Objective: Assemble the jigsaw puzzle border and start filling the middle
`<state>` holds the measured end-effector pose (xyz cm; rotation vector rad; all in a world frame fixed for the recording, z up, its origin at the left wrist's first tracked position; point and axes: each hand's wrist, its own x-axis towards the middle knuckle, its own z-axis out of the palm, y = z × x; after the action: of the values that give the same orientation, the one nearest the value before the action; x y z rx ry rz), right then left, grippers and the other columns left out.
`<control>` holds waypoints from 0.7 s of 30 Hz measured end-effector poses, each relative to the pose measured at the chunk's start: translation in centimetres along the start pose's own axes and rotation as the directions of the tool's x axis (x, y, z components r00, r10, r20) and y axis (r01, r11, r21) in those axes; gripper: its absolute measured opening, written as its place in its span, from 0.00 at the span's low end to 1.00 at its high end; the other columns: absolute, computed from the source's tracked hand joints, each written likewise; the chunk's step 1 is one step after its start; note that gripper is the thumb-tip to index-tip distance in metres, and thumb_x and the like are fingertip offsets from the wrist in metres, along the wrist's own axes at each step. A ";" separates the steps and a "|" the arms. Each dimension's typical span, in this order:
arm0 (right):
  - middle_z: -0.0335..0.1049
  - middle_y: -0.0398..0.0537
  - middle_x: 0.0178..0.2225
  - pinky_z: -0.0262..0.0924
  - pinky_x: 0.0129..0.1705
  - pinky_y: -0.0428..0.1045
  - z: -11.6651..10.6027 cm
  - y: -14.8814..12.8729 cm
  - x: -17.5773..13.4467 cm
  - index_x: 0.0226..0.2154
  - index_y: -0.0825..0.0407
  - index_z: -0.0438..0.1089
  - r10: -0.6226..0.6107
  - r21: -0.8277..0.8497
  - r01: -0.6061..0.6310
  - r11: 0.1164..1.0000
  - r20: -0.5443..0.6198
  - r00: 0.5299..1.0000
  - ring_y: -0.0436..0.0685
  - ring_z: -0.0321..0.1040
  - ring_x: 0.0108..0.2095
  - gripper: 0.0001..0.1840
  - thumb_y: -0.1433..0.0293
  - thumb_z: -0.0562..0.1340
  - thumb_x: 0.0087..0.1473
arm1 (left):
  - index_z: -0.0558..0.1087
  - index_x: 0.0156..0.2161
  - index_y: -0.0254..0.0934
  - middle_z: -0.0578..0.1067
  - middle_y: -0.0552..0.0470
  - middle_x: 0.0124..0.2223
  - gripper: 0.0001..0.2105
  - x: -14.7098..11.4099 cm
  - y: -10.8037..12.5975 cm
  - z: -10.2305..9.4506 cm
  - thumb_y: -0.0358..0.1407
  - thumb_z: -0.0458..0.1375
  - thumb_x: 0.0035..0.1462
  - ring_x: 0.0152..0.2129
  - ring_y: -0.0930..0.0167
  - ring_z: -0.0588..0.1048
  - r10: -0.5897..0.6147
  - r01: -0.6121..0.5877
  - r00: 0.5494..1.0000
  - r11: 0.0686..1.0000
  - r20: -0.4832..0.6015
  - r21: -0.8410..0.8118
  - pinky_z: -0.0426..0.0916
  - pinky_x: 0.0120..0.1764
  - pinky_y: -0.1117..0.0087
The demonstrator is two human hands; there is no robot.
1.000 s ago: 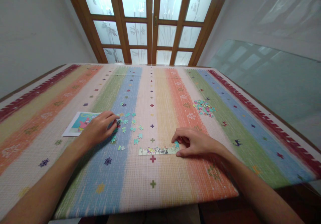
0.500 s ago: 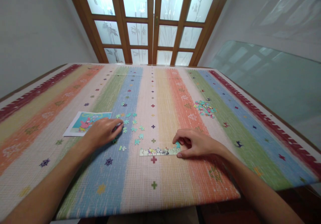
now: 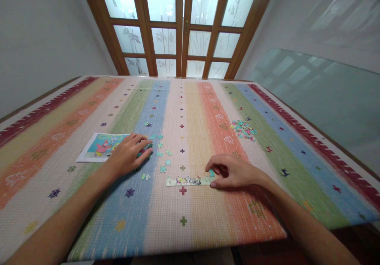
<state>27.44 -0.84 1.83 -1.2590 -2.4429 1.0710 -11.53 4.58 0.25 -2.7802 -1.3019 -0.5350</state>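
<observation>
My left hand (image 3: 128, 151) lies over loose jigsaw pieces on the blue stripe, its fingers apart; some pieces under them are hidden. Just right of its fingertips lie several more teal and green loose pieces (image 3: 163, 169). A joined strip of pale puzzle pieces (image 3: 190, 181) runs across the middle of the cloth near me. At the strip's right end, my right hand (image 3: 234, 172) has its thumb and curled fingers closed around a teal puzzle piece (image 3: 211, 172). The palm side of that hand is partly hidden.
A printed cartoon picture (image 3: 92, 151) is partly covered by my left hand. Farther off on the right sits a pile of mixed puzzle pieces (image 3: 245, 129). A striped tablecloth (image 3: 166, 217) covers the table, with glazed wooden doors (image 3: 179, 27) beyond.
My left hand has shifted slightly right over the loose pieces and its fingers have spread, showing more of the cartoon picture. The right hand stays at the strip's end.
</observation>
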 end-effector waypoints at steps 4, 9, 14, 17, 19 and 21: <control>0.67 0.42 0.28 0.55 0.31 0.48 0.0 -0.1 0.1 0.39 0.53 0.76 -0.010 0.008 0.010 1.000 -0.007 1.000 0.52 0.63 0.28 0.16 0.62 0.71 0.49 | 0.75 0.56 0.38 0.77 0.42 0.56 0.19 0.7 0.3 1.3 0.46 0.50 0.72 0.54 0.56 0.70 0.016 -0.017 1.000 0.999 -0.027 -0.035 0.65 0.59 0.48; 0.67 0.42 0.27 0.54 0.30 0.48 0.1 0.0 0.1 0.39 0.53 0.76 -0.013 0.009 0.013 1.000 -0.011 1.000 0.52 0.63 0.28 0.15 0.62 0.70 0.49 | 0.74 0.60 0.41 0.73 0.42 0.64 0.22 1.1 0.4 2.9 0.49 0.49 0.72 0.61 0.52 0.65 -0.018 0.019 0.999 0.999 0.034 -0.031 0.62 0.61 0.42; 0.66 0.41 0.26 0.53 0.29 0.47 0.2 0.1 0.2 0.38 0.54 0.77 -0.024 0.013 0.024 1.000 -0.015 1.000 0.52 0.62 0.27 0.15 0.62 0.69 0.49 | 0.74 0.60 0.42 0.74 0.44 0.63 0.22 1.4 0.6 2.9 0.49 0.48 0.73 0.61 0.52 0.65 -0.042 0.044 0.997 0.998 0.059 -0.038 0.62 0.61 0.43; 0.66 0.41 0.26 0.53 0.29 0.47 0.1 0.0 0.2 0.38 0.53 0.77 -0.023 0.013 0.023 1.000 -0.013 1.000 0.52 0.62 0.27 0.15 0.61 0.69 0.49 | 0.75 0.59 0.40 0.74 0.43 0.62 0.22 1.5 0.8 2.6 0.49 0.48 0.73 0.59 0.52 0.66 -0.050 0.055 0.997 0.996 0.059 -0.077 0.62 0.60 0.43; 0.66 0.42 0.26 0.53 0.29 0.48 0.1 -0.1 0.2 0.38 0.53 0.77 -0.019 0.011 0.019 1.000 -0.009 1.000 0.52 0.63 0.27 0.16 0.61 0.69 0.49 | 0.76 0.58 0.40 0.75 0.42 0.60 0.21 1.7 1.0 2.5 0.48 0.49 0.72 0.58 0.54 0.66 -0.053 0.058 0.997 0.992 0.049 -0.113 0.62 0.60 0.43; 0.67 0.42 0.26 0.54 0.29 0.48 0.1 -0.1 0.2 0.38 0.53 0.77 -0.016 0.010 0.017 1.000 -0.003 1.000 0.52 0.63 0.27 0.16 0.61 0.70 0.49 | 0.78 0.56 0.39 0.74 0.42 0.59 0.20 1.8 1.2 2.3 0.46 0.49 0.72 0.56 0.55 0.68 -0.054 0.059 0.998 0.987 0.032 -0.150 0.63 0.60 0.44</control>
<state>27.23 -0.74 1.80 -1.2345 -2.4383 1.0749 -8.94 5.51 -1.21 -2.8877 -1.4063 -0.6254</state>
